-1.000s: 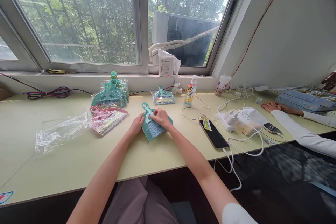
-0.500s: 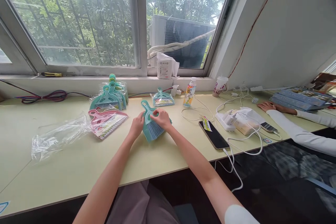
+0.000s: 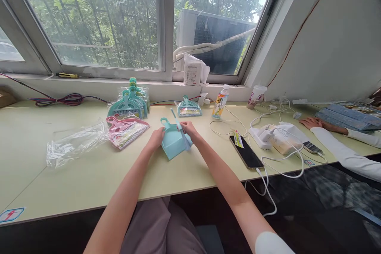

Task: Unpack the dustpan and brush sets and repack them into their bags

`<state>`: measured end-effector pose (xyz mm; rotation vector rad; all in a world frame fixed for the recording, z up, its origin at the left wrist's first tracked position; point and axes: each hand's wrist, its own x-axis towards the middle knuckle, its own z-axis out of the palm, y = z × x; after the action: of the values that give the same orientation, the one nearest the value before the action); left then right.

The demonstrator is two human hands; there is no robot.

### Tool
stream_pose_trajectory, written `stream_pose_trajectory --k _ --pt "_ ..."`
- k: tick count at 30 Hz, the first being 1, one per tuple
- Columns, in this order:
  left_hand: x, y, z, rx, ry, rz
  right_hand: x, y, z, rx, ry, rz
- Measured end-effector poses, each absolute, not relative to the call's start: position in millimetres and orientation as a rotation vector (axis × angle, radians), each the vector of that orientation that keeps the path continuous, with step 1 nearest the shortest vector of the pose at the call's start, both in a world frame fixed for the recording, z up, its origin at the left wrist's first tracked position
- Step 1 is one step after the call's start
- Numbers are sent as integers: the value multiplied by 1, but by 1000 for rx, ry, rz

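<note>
A small teal dustpan [image 3: 172,142] lies flat on the pale green table [image 3: 89,174] in front of me. My left hand [image 3: 156,139] grips its left edge. My right hand [image 3: 188,129] pinches a little teal brush [image 3: 180,128], tilted on its edge just above the pan's right side. A pink set in a clear wrapper [image 3: 127,130] lies to the left, with an empty clear bag [image 3: 74,143] beside it. A stack of wrapped teal sets [image 3: 128,104] and one single wrapped set [image 3: 189,108] sit near the window sill.
Right of my hands lie a black phone [image 3: 246,152], white cables and a power strip [image 3: 260,136], a drink bottle [image 3: 220,102] and a cup [image 3: 256,96]. Another person's sleeved arm [image 3: 339,147] rests at the far right near blue boxes [image 3: 345,112]. A wire bundle [image 3: 59,99] lies at the back left.
The brush lay flat in the dustpan under my right hand; now it is lifted off and turned on edge, leaving the pan bare. The view has shifted a little.
</note>
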<state>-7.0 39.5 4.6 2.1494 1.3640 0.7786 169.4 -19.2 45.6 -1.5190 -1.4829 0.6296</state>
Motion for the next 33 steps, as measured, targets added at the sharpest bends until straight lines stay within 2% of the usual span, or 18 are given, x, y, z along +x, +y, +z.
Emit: stream_pose_trajectory --k 1,3,8,11,16,33 --pt "-13 43 5 2147 1426 737 174 -20 51 -1398 -1449 746" --pt "-27 49 5 2141 1511 721 185 -22 60 -1331 -1394 737" --pt "-49 47 4 2233 1605 653 213 -26 63 -2017 -1383 73" --pt "-49 42 1 2285 1630 616 225 -23 49 -2342 -1426 -89" --pt "-46 39 3 2227 1657 642 238 -14 27 -2546 -1543 -39" --pt "-47 39 9 2204 1846 681 235 -9 20 -2551 -1601 19"
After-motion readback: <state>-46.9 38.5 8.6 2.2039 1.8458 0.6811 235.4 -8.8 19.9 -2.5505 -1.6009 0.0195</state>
